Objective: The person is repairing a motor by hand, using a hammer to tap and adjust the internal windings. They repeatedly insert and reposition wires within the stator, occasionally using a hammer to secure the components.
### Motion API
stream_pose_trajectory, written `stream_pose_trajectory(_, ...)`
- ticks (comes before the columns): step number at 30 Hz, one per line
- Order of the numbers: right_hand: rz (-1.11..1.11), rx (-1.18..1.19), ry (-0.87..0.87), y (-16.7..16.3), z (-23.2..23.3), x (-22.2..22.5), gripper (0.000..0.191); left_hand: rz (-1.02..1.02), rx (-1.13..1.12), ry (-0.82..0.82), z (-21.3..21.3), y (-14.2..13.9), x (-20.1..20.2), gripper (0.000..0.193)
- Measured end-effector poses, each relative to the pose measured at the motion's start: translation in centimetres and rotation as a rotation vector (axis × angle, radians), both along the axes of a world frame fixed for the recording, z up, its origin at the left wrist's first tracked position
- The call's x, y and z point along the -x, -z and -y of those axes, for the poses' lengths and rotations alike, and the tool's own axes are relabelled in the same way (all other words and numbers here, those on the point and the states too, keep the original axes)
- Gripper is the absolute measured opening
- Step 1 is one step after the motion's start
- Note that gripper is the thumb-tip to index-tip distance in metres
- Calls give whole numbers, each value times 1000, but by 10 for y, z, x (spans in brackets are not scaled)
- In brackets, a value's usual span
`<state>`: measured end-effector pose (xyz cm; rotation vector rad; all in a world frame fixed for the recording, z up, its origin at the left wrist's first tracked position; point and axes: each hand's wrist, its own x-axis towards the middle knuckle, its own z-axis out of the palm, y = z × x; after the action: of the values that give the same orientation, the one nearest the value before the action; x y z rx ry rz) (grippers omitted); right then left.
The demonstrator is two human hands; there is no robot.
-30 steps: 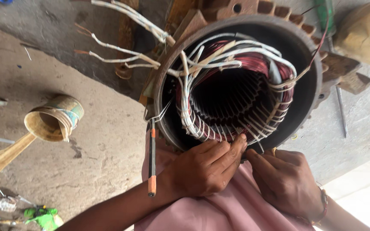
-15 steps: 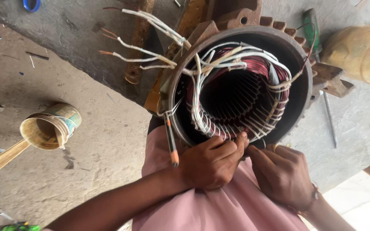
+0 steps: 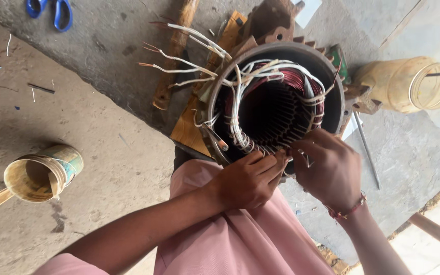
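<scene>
Pinching at the near rim of a motor stator (image 3: 276,109), both hands meet fingertip to fingertip over its copper windings (image 3: 301,84).

Left hand (image 3: 248,181): forearm reaching in from the lower left, knuckles up, fingers curled nearly closed, tips pressed on the winding edge just beside the right hand; what they grip is hidden.

Right hand (image 3: 329,168): wrist bent, red thread bracelet (image 3: 350,209) on it, fingers bunched together and nipping a thin white strand at the rim.

White sleeved leads (image 3: 194,51) fan out from the stator's far side, beyond both hands.

Well left of the left hand: a tape-wrapped tin (image 3: 42,173) on the concrete floor (image 3: 103,137). Far beyond it: blue-handled scissors (image 3: 52,10). Right of the right hand: a yellowish plastic jar (image 3: 408,84) lying on its side.
</scene>
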<state>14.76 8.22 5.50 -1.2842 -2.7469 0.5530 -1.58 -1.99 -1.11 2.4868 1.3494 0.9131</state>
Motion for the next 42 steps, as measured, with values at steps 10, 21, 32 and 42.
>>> stream_pose_trajectory(10,610,154,-309,4,-30,29,6,65,-37,-87,3,4,-2,29)
stream_pose_trajectory(21,170,230,-311,0,-30,-14,13,53,19,-70,-1,-1,2,31)
stream_pose_trajectory(32,135,235,-279,-2,-30,0,16,159,19,-82,0,5,-5,25)
stream_pose_trajectory(42,322,261,-330,21,-23,-11,13,164,26,-108,2,5,-7,28)
